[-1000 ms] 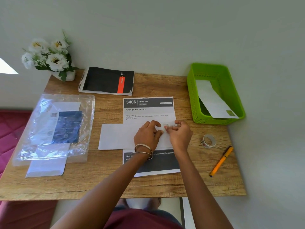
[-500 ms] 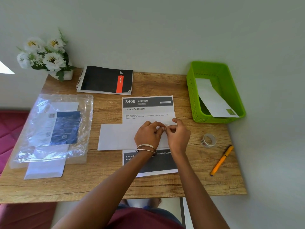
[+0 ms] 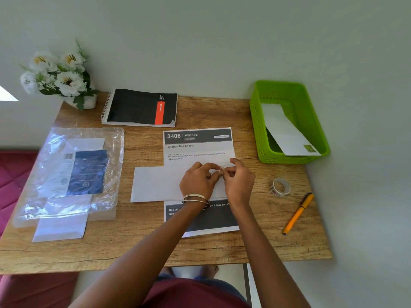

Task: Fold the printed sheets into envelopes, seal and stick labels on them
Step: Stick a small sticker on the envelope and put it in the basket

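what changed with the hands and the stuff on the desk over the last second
Little changed. The left hand and right hand drew their fingertips closer over the envelope, pinching something small; what it is cannot be told. The printed sheet, tape roll, orange pen and green basket stayed put.

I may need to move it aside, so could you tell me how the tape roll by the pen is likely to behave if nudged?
The tape roll stands tilted on its edge, so it would probably roll or topple. It looks thin and hollow, likely light.
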A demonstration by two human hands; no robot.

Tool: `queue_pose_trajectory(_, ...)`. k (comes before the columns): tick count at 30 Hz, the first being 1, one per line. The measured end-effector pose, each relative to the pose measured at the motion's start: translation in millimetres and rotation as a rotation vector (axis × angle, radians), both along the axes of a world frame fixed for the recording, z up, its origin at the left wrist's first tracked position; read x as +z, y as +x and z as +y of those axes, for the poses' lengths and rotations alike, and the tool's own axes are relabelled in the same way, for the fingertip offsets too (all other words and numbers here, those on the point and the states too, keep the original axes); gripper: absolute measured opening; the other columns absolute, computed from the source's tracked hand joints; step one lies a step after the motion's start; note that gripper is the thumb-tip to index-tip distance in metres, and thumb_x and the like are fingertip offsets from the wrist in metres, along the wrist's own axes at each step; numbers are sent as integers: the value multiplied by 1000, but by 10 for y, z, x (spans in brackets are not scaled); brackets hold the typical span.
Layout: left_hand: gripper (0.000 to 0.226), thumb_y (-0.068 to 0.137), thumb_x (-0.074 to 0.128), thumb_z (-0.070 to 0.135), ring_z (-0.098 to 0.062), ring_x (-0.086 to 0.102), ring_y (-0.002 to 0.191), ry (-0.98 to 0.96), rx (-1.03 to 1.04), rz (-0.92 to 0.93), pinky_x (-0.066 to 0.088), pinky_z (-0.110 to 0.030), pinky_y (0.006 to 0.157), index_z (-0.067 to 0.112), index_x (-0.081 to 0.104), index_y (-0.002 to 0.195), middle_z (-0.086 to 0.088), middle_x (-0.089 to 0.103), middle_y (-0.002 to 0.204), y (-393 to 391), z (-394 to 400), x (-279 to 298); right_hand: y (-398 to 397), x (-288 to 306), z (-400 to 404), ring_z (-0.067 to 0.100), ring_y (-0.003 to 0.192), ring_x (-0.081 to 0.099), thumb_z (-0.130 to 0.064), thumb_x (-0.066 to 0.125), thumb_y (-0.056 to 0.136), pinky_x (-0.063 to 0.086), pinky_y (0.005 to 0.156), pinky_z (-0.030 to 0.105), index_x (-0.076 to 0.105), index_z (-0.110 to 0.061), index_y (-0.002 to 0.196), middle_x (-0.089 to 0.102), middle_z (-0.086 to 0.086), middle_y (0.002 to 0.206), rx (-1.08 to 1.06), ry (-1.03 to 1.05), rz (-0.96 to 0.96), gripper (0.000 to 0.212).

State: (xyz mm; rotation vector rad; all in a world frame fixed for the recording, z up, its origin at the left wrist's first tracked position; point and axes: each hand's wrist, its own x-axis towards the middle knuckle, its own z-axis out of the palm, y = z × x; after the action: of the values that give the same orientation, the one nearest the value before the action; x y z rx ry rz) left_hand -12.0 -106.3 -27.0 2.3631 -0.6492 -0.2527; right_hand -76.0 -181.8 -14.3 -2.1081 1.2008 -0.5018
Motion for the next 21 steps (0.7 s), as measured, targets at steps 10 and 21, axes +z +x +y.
queue_pose_trajectory(10, 16, 84, 63, 44, -13, 58, 76, 38, -6, 41, 31, -19, 52, 38, 70, 97, 9, 56, 79, 17, -24, 36, 24, -39, -49, 23, 83, 66, -7, 70, 83, 55, 78, 36, 58, -9, 124, 70, 8, 90, 38, -31, -20, 42)
queue_pose_trajectory(21, 18, 81, 63, 43, -15, 59, 78, 44, -9, 28, 29, -21, 52, 37, 69, 97, 9, 54, 79, 4, -21, 44, 10, -61, -274, 20, 78, 63, -10, 80, 72, 55, 73, 34, 62, -10, 116, 65, 6, 85, 72, 81, -32, 47)
